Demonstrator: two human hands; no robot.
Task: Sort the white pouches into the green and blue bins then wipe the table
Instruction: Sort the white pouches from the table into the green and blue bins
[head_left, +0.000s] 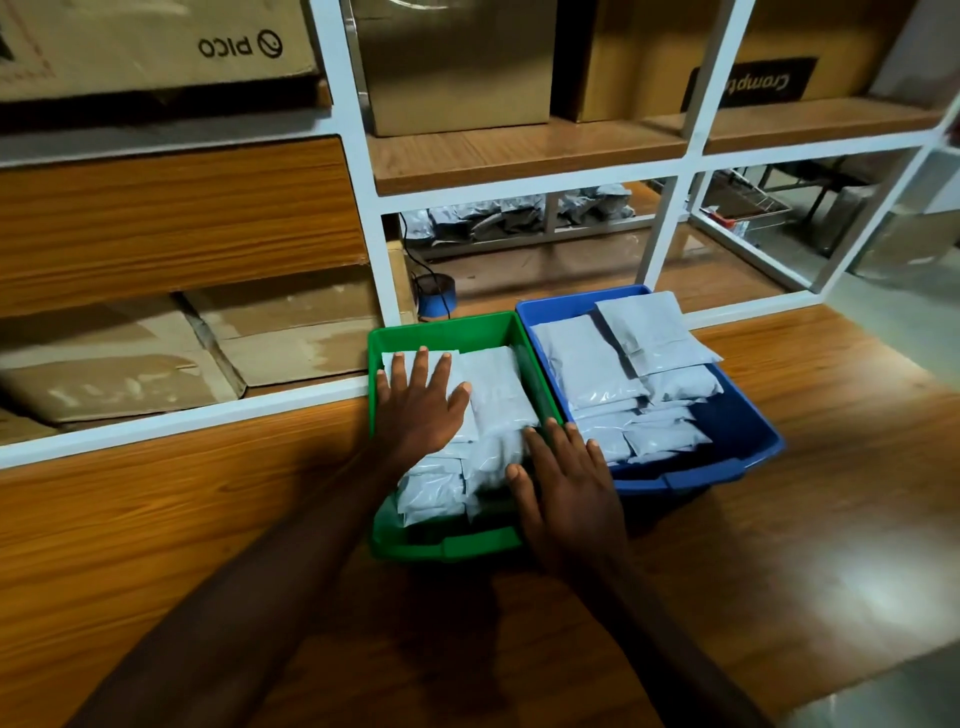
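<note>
Single head-worn wide-angle view, looking forward and steeply down from close above the worktop (156, 519); shelving (363, 156) filling 12 o'clock, forearms entering from 6 o'clock, edges bowing from lens distortion.

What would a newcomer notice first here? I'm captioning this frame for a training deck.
Two bins side by side at the table's far edge: the green bin on the left, the blue bin on the right, both filled with white pouches. Both hands lie flat, fingers straight: the left hand on the green bin's pouches, the right hand over the rims where the bins meet.
</note>
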